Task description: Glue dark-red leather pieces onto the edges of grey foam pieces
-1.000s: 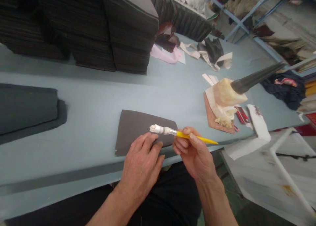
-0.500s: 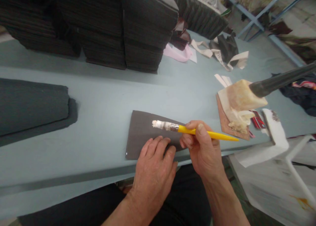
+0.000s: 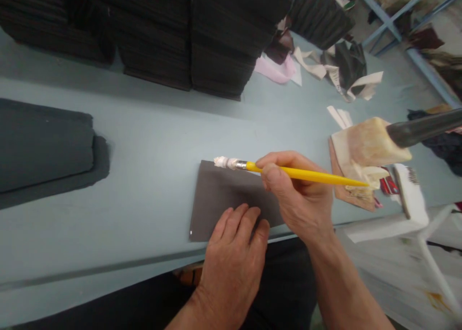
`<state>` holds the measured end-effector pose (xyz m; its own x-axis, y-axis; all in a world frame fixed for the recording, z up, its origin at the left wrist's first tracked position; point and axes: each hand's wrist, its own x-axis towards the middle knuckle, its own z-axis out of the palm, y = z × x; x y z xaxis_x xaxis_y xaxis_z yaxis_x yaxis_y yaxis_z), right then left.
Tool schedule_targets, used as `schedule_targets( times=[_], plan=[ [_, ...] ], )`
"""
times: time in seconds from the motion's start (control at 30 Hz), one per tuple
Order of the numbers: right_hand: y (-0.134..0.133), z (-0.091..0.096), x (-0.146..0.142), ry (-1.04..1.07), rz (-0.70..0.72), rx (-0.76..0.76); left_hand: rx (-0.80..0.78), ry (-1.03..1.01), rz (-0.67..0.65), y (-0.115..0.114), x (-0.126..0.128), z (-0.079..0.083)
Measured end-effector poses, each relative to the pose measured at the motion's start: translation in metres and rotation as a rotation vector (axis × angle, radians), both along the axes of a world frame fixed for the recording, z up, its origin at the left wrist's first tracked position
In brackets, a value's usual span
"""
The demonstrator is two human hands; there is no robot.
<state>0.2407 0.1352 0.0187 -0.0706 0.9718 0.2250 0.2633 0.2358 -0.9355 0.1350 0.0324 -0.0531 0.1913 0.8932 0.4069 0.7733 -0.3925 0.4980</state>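
A dark grey-brown flat panel point(image 3: 216, 195) lies on the table near its front edge. My left hand point(image 3: 238, 253) rests on the panel's lower part, palm down with the fingers laid out flat. In my right hand point(image 3: 299, 190) a paintbrush point(image 3: 310, 174) with a yellow handle is pinched between thumb and fingers. Its bristle end, caked in whitish stuff, points left over the panel's far edge; I cannot tell whether it touches. Part of the panel is hidden beneath my hands.
Tall stacks of dark panels point(image 3: 155, 41) stand at the back. More dark pieces point(image 3: 43, 147) lie at left. On the right are a pale glue-stained container point(image 3: 375, 140) with a black tube, cloth scraps point(image 3: 346, 70), and a white brush-like object point(image 3: 409, 190). Blue table point(image 3: 151, 176).
My right hand has raised the brush toward the panel's far edge, its tip moving up and slightly left over the panel. My left hand stays on the panel. The camera view has shifted a little.
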Motion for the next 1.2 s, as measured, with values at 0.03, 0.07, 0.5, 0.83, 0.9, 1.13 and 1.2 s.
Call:
schedule_targets(
  times=[0.03, 0.07, 0.5, 0.83, 0.9, 1.13, 1.2],
  plan=[
    [0.002, 0.001, -0.002, -0.011, 0.019, -0.001, -0.006, 0.001, -0.002, 0.000, 0.000, 0.000],
    [0.004, 0.001, -0.005, -0.021, 0.037, -0.005, -0.007, -0.002, -0.001, 0.000, 0.001, 0.000],
    [0.012, 0.002, -0.021, -0.053, 0.124, -0.055, -0.008, -0.020, 0.019, -0.002, 0.005, -0.001],
    [0.019, 0.002, -0.021, -0.161, 0.189, -0.073, -0.031, -0.032, 0.010, -0.003, 0.005, -0.002],
    [0.020, 0.003, -0.019, -0.172, 0.194, -0.069, -0.036, -0.030, 0.004, -0.004, 0.005, -0.002],
    [0.021, 0.007, -0.011, -0.204, 0.155, -0.061, -0.044, -0.029, 0.004, -0.004, 0.005, 0.001],
    [0.021, 0.009, -0.010, -0.206, 0.136, -0.048, -0.048, -0.027, 0.004, -0.003, 0.005, 0.002]
  ],
)
